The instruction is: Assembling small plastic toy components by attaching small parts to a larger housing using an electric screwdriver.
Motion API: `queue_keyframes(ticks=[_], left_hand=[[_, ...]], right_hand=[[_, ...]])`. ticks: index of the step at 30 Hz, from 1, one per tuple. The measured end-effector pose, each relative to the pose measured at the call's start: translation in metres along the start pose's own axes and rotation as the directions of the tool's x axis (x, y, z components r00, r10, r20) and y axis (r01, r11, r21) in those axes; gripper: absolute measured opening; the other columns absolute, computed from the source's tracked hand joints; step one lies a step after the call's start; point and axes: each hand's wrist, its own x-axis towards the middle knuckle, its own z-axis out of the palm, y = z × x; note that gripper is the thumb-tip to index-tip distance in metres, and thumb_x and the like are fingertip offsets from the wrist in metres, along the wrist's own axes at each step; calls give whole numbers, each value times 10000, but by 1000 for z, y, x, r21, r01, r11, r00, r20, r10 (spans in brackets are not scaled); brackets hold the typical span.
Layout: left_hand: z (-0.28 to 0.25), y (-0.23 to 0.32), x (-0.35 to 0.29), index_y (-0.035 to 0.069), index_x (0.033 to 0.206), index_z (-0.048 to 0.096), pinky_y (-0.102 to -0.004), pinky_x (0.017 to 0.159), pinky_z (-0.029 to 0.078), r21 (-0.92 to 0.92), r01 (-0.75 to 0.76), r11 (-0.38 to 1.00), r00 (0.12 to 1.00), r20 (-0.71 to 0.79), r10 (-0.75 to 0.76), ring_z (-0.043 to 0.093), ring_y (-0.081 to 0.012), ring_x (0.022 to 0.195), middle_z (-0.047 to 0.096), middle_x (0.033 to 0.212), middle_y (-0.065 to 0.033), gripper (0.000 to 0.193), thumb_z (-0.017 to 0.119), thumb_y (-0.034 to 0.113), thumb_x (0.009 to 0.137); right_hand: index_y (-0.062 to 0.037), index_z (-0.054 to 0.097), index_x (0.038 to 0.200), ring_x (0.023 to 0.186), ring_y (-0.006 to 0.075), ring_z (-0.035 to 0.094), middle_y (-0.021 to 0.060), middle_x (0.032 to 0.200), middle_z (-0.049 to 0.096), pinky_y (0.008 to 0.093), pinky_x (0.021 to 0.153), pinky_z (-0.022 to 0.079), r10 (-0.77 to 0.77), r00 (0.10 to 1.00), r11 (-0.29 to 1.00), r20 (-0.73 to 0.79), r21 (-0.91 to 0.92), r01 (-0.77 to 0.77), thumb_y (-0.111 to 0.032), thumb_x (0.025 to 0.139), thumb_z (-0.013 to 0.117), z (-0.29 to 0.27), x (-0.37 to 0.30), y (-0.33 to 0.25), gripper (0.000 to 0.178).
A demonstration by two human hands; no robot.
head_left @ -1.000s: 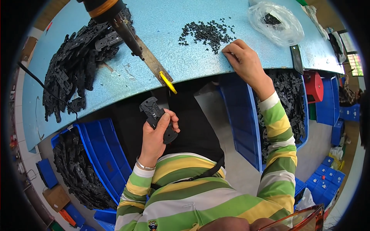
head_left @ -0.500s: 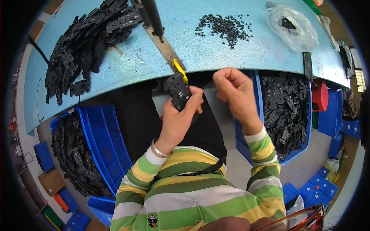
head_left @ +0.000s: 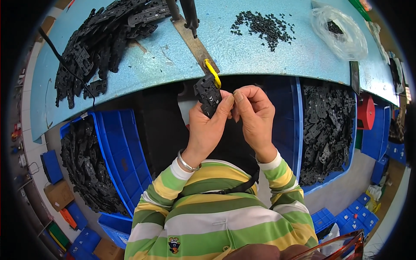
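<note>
My left hand [head_left: 209, 129] grips a black plastic part [head_left: 207, 94] just below the front edge of the light blue table [head_left: 151, 69]. Its top end sits against the yellow tip [head_left: 212, 73] of a metal strip [head_left: 193, 43] that sticks out over that edge. My right hand [head_left: 254, 117] is pressed up beside the left, fingers pinched together at the part's right side; whatever small piece they hold is hidden. Small black pieces [head_left: 263, 26] lie scattered on the table beyond.
A heap of black plastic parts [head_left: 99, 43] covers the table's left end. A clear plastic bag [head_left: 339, 30] lies at the back right. Blue bins [head_left: 117, 147] full of black parts [head_left: 327, 130] stand on both sides below the table. More blue crates [head_left: 346, 214] sit on the floor.
My right hand came back from the scattered pieces on the table to the part. My left hand lifted the part up to the yellow tip of the strip.
</note>
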Motion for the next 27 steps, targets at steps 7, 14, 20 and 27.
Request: queue_keyframes(ticks=[7, 14, 20, 27], left_hand=[[-12, 10, 1, 23, 938, 622, -203, 617, 447, 96, 3, 995, 996, 86, -12, 534, -37, 702, 597, 785, 28, 109, 610, 112, 1000], [-32, 25, 5, 27, 902, 613, -206, 607, 425, 390, 30, 920, 976, 187, -111, 499, -34, 664, 549, 731, 49, 147, 627, 144, 989], [-31, 24, -1, 40, 1108, 581, -211, 569, 433, 322, 150, 935, 941, 244, -235, 499, -44, 634, 550, 761, 21, 207, 592, 224, 1012], [-25, 21, -8, 63, 1303, 485, -213, 554, 445, 261, 220, 940, 907, 299, -295, 527, -51, 643, 559, 783, 5, 331, 512, 274, 1050]], right_hand=[[16, 618, 984, 664, 75, 583, 38, 826, 633, 208, 584, 482, 43, 998, 996, 42, -84, -40, -96, 987, 618, -4, 0, -7, 112], [3, 621, 935, 674, 54, 595, 12, 817, 622, 191, 587, 487, 81, 983, 952, 165, -306, -27, -41, 947, 645, -17, 3, -24, 52], [11, 588, 894, 710, 41, 556, 13, 862, 561, 187, 614, 464, -6, 955, 790, 295, -584, 186, 38, 885, 648, -24, 6, -34, 66], [14, 579, 891, 731, 30, 516, 18, 913, 536, 168, 624, 435, -176, 961, 903, 211, -354, 243, 78, 874, 639, 0, 4, -31, 89]])
